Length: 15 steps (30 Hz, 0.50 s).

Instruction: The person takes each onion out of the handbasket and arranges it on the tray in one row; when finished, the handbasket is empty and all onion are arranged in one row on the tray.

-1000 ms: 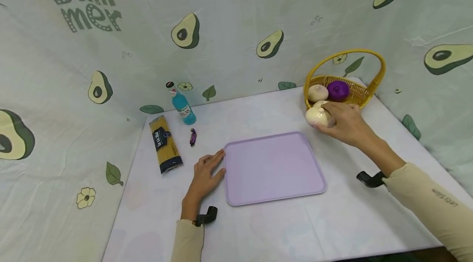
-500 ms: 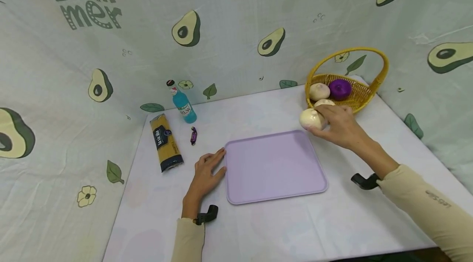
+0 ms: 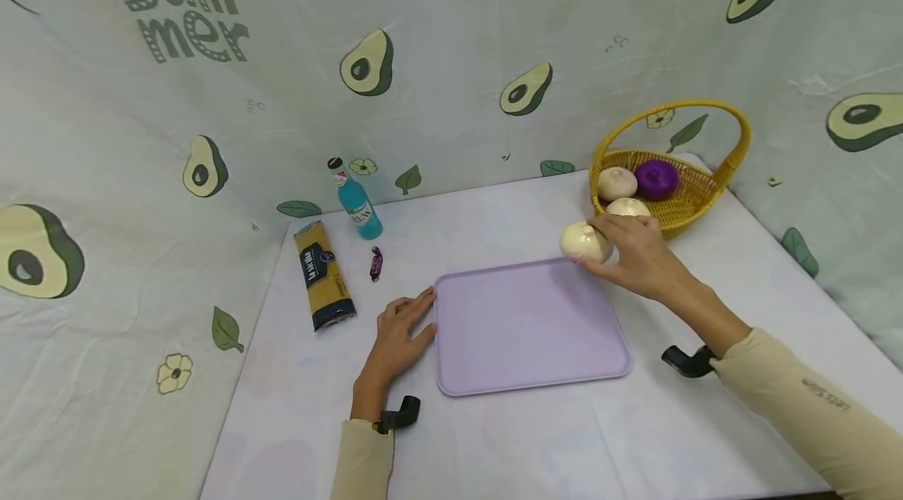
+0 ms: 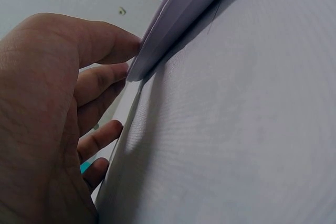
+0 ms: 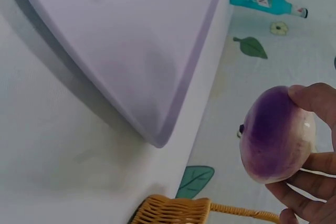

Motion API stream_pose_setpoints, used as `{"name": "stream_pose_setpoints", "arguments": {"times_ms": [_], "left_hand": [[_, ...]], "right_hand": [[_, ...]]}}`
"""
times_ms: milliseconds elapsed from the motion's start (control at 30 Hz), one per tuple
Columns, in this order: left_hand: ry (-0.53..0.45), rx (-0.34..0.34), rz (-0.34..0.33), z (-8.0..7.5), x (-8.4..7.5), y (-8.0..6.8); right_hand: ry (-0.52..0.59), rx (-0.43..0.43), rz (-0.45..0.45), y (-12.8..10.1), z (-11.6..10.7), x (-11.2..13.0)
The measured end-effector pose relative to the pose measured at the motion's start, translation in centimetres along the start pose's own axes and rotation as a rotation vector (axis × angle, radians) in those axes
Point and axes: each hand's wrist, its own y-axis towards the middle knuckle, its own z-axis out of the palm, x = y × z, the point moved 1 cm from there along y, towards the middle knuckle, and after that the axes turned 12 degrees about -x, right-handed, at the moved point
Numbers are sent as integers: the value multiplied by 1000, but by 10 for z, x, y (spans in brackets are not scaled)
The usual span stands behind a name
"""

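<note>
My right hand grips a white-and-purple turnip between thumb and fingers, over the far right corner of a lilac tray. In the right wrist view the purple side of the turnip faces the camera, apart from the tray. My left hand rests at the tray's left edge with fingers extended. The left wrist view shows the thumb and a fingertip of that hand touching the tray's rim.
A yellow wicker basket at the back right holds a purple vegetable, a pinkish-white one and a white one. On the left are a blue bottle, a pasta pack and a small wrapped candy.
My right hand has carried the turnip leftward from the basket's front to the tray's far right corner. The left hand keeps its place at the tray's edge.
</note>
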Motion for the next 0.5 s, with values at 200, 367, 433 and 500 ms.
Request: {"name": "stream_pose_setpoints", "arguments": {"times_ms": [200, 367, 433, 500], "left_hand": [[10, -9, 11, -1, 1, 2], [-9, -20, 12, -1, -1, 0], [-6, -14, 5, -2, -2, -1], [-2, -15, 4, -1, -1, -2]], "right_hand": [[31, -31, -53, 1, 6, 4], [50, -29, -74, 0, 11, 9], [49, -23, -75, 0, 13, 11], [53, -20, -75, -1, 14, 13]]}}
